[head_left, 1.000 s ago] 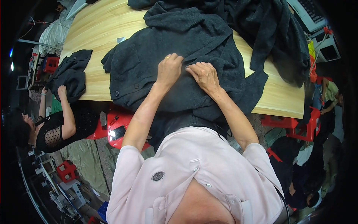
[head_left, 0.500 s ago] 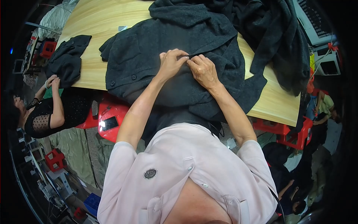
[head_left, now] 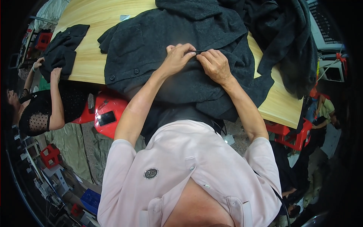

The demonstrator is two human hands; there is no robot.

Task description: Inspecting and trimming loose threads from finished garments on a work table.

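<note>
A dark grey knit cardigan [head_left: 159, 41] is spread over the table's front edge, its lower part hanging toward my lap. Two dark buttons show at its left. Both my hands pinch a narrow folded edge of it near the middle. My left hand [head_left: 177, 58] has thumb and fingers closed on the fold. Close beside it, my right hand [head_left: 214, 65] grips the same edge with bent fingers. A short stretch of the edge runs between my fingertips; whatever lies under them is hidden.
The pale wooden table [head_left: 90, 60] bears more dark garments [head_left: 283, 41] at the right. At the left a co-worker [head_left: 49, 109] handles another dark garment [head_left: 62, 53]. A red stool [head_left: 107, 126] with a phone [head_left: 106, 118] stands left of me; another red stool [head_left: 295, 138] is at the right.
Both hands have shifted slightly right along the cardigan's edge, my right hand a bit farther from the left. The co-worker's hands have moved apart.
</note>
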